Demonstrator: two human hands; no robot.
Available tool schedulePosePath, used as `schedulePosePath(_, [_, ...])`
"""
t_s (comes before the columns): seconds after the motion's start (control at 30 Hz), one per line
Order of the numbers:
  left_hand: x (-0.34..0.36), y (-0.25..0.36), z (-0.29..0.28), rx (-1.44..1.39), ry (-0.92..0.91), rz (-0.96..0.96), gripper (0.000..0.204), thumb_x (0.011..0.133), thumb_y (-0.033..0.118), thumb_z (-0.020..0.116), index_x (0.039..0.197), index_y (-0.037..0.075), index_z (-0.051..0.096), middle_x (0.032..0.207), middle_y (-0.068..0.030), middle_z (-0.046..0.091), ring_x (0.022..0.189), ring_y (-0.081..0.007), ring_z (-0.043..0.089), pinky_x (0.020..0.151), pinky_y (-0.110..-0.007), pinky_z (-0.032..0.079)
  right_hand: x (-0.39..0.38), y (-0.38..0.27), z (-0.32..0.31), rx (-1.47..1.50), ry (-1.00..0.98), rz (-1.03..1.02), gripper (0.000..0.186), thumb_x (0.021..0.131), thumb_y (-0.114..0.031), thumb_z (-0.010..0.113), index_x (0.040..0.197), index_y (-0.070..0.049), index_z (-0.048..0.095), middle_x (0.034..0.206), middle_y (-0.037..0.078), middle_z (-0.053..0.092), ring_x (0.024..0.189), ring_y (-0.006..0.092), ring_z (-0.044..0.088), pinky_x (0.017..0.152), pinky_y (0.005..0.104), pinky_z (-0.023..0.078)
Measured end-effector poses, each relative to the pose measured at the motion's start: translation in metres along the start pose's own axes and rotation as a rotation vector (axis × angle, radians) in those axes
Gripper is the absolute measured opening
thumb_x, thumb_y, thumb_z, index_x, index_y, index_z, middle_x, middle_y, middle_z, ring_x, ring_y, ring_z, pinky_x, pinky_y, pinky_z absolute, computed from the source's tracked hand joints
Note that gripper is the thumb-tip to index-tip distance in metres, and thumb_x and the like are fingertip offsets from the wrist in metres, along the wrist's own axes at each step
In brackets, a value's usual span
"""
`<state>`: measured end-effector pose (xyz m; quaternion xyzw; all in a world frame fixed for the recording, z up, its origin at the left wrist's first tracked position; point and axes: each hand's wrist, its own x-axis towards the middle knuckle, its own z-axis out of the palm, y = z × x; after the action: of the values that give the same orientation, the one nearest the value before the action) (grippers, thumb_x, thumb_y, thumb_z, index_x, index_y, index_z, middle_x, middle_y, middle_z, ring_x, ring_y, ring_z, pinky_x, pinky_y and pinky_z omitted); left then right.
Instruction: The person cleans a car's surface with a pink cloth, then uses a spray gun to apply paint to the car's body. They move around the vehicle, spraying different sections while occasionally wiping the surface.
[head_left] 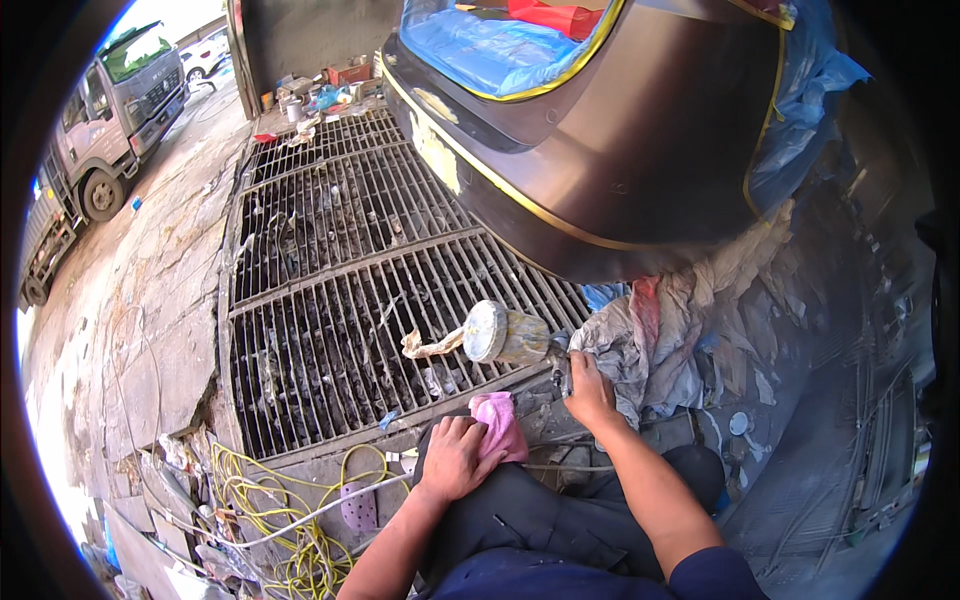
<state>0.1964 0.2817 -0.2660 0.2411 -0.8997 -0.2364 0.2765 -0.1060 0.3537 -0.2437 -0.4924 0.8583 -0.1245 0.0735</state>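
My right hand (590, 389) is closed round the handle of a spray gun (562, 362). Its paint-stained cup (505, 335) lies tilted sideways over the floor grate, the pale round end to the left, with a strip of masking paper (432, 345) trailing from it. My left hand (458, 458) rests on my bent knee, fingers curled, with a pink cloth (500, 428) caught between thumb and fingers. Above and ahead hangs a dark, glossy curved vehicle panel (640, 130), edged with yellow tape and blue plastic film (520, 60).
A metal grate (340, 270) covers a littered pit before me. Crumpled, stained sheeting (650, 335) lies under the panel. A yellow hose (270, 510) coils beside a purple clog (359, 507) at lower left. A parked truck (115, 110) stands far left; cans and rubbish (310, 100) sit behind the grate.
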Motion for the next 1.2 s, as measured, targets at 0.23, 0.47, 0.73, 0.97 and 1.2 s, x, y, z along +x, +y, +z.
schedulePosePath(0.23, [-0.007,-0.002,-0.001,-0.02,-0.009,-0.031,0.054,0.093,0.05,0.079,0.122,0.006,0.07,0.117,-0.0163,0.065,0.108,-0.0373,0.058,0.097,-0.048,0.047,0.03,-0.017,0.018,0.012,-0.01,0.133,0.061,0.078,-0.002,0.081,0.13,-0.003,0.05,0.13,0.028,0.065,0.115,0.0529,0.067,0.095,0.0584,0.055])
schedulePosePath(0.47, [-0.016,0.002,-0.007,-0.014,-0.057,-0.043,0.059,0.093,0.053,0.079,0.127,0.006,0.07,0.121,-0.0142,0.066,0.109,-0.0363,0.059,0.098,-0.048,0.047,0.105,-0.133,0.022,0.13,-0.051,-0.087,0.051,0.083,-0.004,0.079,0.124,-0.004,0.048,0.124,0.029,0.069,0.115,0.0521,0.068,0.096,0.0591,0.055])
schedulePosePath(0.73, [-0.008,0.026,-0.026,0.073,-0.104,-0.055,0.065,0.089,0.057,0.08,0.126,0.005,0.067,0.136,-0.0188,0.065,0.132,-0.0392,0.057,0.115,-0.054,0.043,0.163,-0.156,0.01,0.07,-0.165,-0.394,0.054,0.086,-0.005,0.079,0.132,-0.001,0.051,0.134,0.025,0.063,0.119,0.0476,0.069,0.102,0.0546,0.059])
schedulePosePath(0.97, [-0.043,0.019,-0.073,0.086,-0.242,-0.164,0.048,0.076,0.024,0.085,0.114,0.003,0.065,0.127,-0.0162,0.071,0.129,-0.0357,0.066,0.122,-0.054,0.045,0.208,-0.107,0.033,0.1,-0.296,-0.607,0.056,0.085,-0.002,0.074,0.138,-0.001,0.054,0.137,0.023,0.063,0.124,0.0477,0.066,0.104,0.0547,0.055])
schedulePosePath(1.2, [-0.049,0.093,-0.122,-0.006,-0.16,-0.548,0.057,0.07,0.018,0.089,0.12,0.005,0.066,0.121,-0.0138,0.07,0.12,-0.036,0.068,0.114,-0.052,0.051,0.198,-0.084,0.036,0.401,-0.154,-0.704,0.069,0.077,0.002,0.076,0.142,-0.005,0.053,0.127,0.021,0.064,0.11,0.0506,0.066,0.092,0.0544,0.056])
